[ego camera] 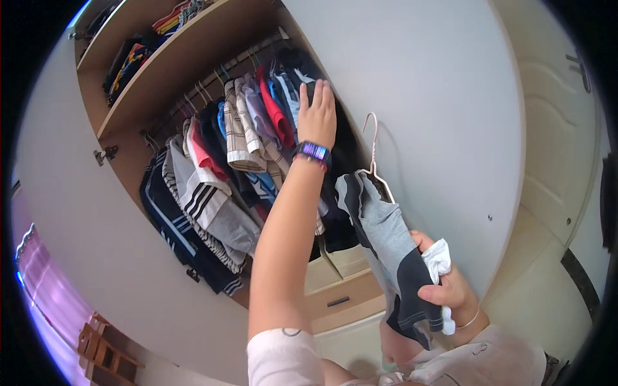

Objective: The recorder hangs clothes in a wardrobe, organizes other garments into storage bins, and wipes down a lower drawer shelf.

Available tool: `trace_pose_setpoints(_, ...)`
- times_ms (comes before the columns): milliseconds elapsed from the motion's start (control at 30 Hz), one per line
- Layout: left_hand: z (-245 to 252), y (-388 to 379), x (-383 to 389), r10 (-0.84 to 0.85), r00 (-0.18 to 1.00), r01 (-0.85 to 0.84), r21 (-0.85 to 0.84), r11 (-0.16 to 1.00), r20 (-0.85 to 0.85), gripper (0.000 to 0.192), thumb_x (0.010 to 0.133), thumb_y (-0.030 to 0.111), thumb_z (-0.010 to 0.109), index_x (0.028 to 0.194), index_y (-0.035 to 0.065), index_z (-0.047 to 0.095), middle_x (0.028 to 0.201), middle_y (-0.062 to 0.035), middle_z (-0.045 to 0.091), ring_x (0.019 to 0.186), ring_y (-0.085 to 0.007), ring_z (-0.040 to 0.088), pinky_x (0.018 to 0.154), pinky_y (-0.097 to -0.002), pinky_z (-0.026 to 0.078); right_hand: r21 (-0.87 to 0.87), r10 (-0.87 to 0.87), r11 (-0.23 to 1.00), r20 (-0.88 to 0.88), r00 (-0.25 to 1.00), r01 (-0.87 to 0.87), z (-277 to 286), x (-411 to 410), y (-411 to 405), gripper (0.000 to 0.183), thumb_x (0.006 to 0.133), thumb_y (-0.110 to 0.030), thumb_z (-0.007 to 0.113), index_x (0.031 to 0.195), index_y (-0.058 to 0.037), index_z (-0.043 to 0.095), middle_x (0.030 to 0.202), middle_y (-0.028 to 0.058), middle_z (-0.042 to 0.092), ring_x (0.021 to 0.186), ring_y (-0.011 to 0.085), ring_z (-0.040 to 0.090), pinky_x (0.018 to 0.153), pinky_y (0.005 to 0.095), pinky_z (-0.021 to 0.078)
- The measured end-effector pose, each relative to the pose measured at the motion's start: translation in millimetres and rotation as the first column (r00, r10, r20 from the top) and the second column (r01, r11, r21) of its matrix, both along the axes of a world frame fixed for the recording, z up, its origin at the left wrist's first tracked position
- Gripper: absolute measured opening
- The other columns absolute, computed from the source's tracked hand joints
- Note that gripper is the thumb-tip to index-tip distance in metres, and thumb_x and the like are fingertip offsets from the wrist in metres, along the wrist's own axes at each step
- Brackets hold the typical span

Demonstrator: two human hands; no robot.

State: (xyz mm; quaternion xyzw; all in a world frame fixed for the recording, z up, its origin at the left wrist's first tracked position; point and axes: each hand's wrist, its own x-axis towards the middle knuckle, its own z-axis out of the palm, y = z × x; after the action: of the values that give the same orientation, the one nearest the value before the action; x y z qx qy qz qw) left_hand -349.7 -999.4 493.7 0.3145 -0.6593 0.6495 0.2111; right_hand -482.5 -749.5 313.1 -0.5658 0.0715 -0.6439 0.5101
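Observation:
My left hand (317, 113), wearing a smartwatch (314, 151), is raised with fingers extended against the dark clothes at the right end of the wardrobe's hanging row. My right hand (442, 284) grips a grey and black shirt (386, 224) together with a crumpled white cloth (437, 260). A pale wire hanger (373, 144) sits in the shirt's neck, its hook pointing up beside the open wardrobe door. Shirts in many colours, among them a beige plaid shirt (239, 130) and a red garment (275, 106), hang from the rail (169, 116). Whether my left fingers hold any cloth is unclear.
Folded clothes (130, 67) lie on the shelf (193, 36) above the rail. A drawer (347, 299) with a dark handle is below the hanging clothes. Open wardrobe doors (434, 96) stand on both sides. A wooden chair (104, 352) is at the lower left, a room door (550, 120) at the right.

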Motion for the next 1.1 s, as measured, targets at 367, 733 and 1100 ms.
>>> trace_pose_setpoints(367,9.0,-105.5,47.3,0.444,0.893,-0.436,0.106,0.894,-0.068,0.026,0.081,0.022,0.045,0.09,0.0179,0.069,0.095,-0.0011,0.059,0.109,-0.0181,0.044,0.107,-0.0529,-0.001,-0.14,-0.421,0.902,-0.087,0.903,0.407,17.2,41.0,-57.4,0.037,0.078,-0.003,0.049,0.114,0.0047,0.046,0.079,0.0015,0.052,0.071,0.0073,0.043,0.067,0.0214,0.0386)
trace_pose_setpoints(733,52.0,-94.1,213.2,0.192,0.942,-0.224,-0.088,0.971,-0.273,0.017,0.074,0.01,0.048,0.071,0.0084,0.065,0.083,-0.006,0.061,0.094,-0.0213,0.051,0.093,-0.0351,0.036,-0.44,-0.915,0.4,-0.139,0.38,0.804,159.2,70.5,-194.4,0.024,0.074,-0.014,0.049,0.088,0.0034,0.057,0.082,0.0261,0.058,0.081,0.0418,0.056,0.072,0.0439,0.0444)
trace_pose_setpoints(1100,9.2,-111.9,185.2,0.056,0.96,-0.065,-0.024,0.998,-0.273,0.014,0.072,0.01,0.05,0.07,0.0073,0.063,0.083,-0.0068,0.057,0.092,-0.0219,0.05,0.085,-0.0323,0.039,-0.715,-0.952,-0.134,-0.1,-0.29,0.686,211.7,41.0,-134.6,0.016,0.069,-0.011,0.055,0.076,0.0013,0.064,0.076,0.0233,0.061,0.076,0.0363,0.061,0.069,0.0422,0.0479)
